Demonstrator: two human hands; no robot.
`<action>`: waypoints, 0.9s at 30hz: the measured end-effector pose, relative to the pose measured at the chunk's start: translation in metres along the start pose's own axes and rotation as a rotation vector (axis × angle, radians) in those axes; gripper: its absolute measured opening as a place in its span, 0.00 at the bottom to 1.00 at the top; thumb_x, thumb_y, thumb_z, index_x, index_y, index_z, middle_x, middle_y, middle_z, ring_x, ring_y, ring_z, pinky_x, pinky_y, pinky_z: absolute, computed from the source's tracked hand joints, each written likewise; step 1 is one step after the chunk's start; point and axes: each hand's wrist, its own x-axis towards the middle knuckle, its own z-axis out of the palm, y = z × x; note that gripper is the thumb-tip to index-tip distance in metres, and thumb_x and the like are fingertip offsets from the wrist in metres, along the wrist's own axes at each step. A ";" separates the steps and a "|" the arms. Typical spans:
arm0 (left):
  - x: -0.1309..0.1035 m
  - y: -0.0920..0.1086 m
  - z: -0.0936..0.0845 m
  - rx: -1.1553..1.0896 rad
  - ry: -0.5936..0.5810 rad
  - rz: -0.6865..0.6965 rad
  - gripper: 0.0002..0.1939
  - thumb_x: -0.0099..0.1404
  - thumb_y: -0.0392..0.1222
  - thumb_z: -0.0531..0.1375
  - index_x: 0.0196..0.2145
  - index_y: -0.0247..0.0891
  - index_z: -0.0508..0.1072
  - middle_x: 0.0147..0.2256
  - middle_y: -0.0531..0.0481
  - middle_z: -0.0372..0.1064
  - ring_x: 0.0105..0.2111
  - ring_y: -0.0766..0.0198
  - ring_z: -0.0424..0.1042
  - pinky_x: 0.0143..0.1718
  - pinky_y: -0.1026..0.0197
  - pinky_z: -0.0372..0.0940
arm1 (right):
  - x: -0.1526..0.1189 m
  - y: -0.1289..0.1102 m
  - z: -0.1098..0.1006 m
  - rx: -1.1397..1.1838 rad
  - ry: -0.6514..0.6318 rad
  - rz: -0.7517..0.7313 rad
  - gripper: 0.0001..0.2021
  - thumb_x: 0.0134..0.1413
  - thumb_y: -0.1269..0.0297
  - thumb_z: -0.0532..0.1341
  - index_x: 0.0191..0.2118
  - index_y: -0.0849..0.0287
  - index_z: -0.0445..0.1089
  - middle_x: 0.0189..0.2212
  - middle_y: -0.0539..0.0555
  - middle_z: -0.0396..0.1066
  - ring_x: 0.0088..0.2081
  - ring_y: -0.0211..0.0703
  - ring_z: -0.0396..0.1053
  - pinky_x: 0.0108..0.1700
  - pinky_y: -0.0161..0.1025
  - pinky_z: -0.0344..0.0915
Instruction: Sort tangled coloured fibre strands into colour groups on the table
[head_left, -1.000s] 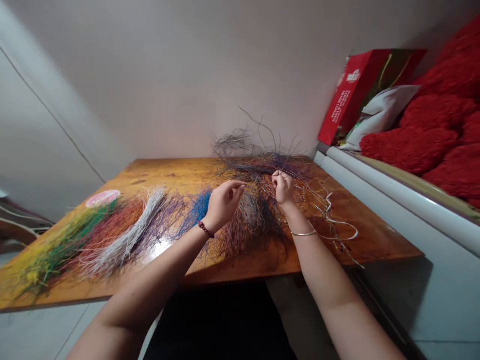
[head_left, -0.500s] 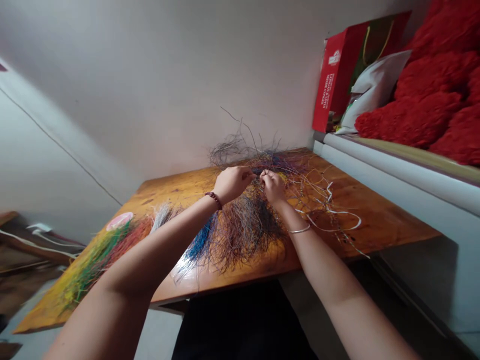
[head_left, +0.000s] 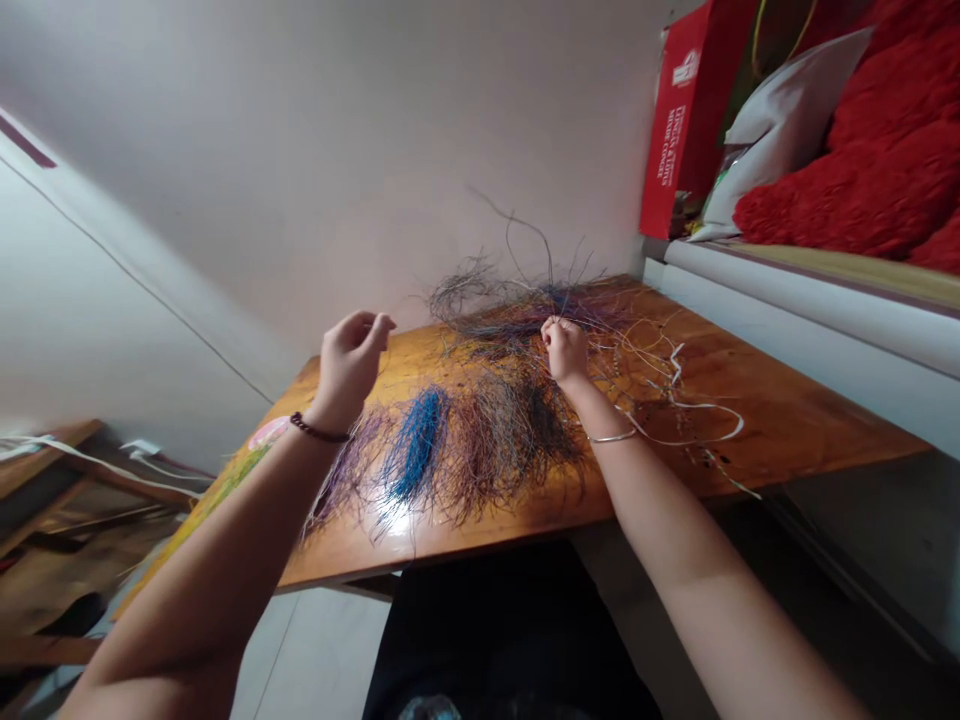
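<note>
My left hand (head_left: 352, 355) is raised over the back left of the wooden table, thumb and fingers pinched together; whatever lies between them is too thin to make out. My right hand (head_left: 566, 348) is closed beside a tangled heap of thin purple and grey wires (head_left: 510, 318), and its fingertips are too small to show what they grip. In front of the hands lie bundles of thin wire: a bright blue one (head_left: 418, 440), a purple one (head_left: 360, 455), and a brown-and-grey one (head_left: 495, 440).
The wooden table (head_left: 315, 570) stands against the wall. White cord or strip (head_left: 731, 410) curls on its right side. Under my left forearm are yellow-green strands (head_left: 240, 470) and a pink round thing (head_left: 268, 432). A red bag (head_left: 675, 130) and red fluffy material (head_left: 847, 190) sit on the right ledge.
My hands were close together over the wires and are now apart. My left hand has moved left and up, while my right hand stays near the heap. The view has shifted slightly.
</note>
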 end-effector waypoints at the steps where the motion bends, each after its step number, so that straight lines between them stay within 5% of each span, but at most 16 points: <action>1: -0.002 -0.002 -0.009 -0.053 0.010 -0.055 0.12 0.65 0.49 0.60 0.32 0.36 0.73 0.23 0.54 0.59 0.21 0.71 0.54 0.19 0.68 0.47 | 0.000 0.000 0.000 0.005 0.000 -0.003 0.13 0.56 0.66 0.50 0.20 0.55 0.56 0.18 0.49 0.56 0.23 0.39 0.55 0.30 0.38 0.51; 6: -0.020 -0.024 -0.033 -0.199 -0.114 -0.375 0.15 0.61 0.51 0.64 0.33 0.35 0.72 0.29 0.52 0.64 0.21 0.75 0.56 0.18 0.72 0.47 | 0.002 0.002 0.000 0.023 -0.001 -0.025 0.14 0.57 0.66 0.50 0.20 0.55 0.56 0.19 0.48 0.56 0.23 0.38 0.55 0.29 0.38 0.51; 11: -0.046 -0.058 -0.022 -0.305 -0.349 -0.640 0.23 0.51 0.53 0.71 0.34 0.34 0.69 0.33 0.52 0.65 0.22 0.76 0.56 0.18 0.73 0.48 | 0.004 0.007 0.000 0.023 0.005 -0.008 0.15 0.60 0.62 0.50 0.21 0.55 0.56 0.18 0.48 0.55 0.22 0.38 0.54 0.27 0.37 0.51; 23: -0.081 -0.092 0.036 -0.047 -0.583 -0.695 0.20 0.60 0.57 0.61 0.35 0.35 0.72 0.39 0.44 0.74 0.23 0.72 0.59 0.21 0.69 0.49 | 0.001 -0.002 -0.001 0.005 -0.001 -0.016 0.17 0.61 0.62 0.50 0.20 0.55 0.57 0.18 0.49 0.55 0.21 0.37 0.54 0.27 0.37 0.50; 27: -0.070 -0.101 0.044 0.289 -0.673 -0.488 0.26 0.61 0.64 0.58 0.25 0.36 0.72 0.25 0.48 0.71 0.21 0.68 0.60 0.23 0.64 0.51 | 0.000 -0.004 -0.001 0.024 0.000 -0.044 0.17 0.60 0.66 0.50 0.19 0.56 0.56 0.18 0.49 0.56 0.21 0.37 0.54 0.27 0.38 0.50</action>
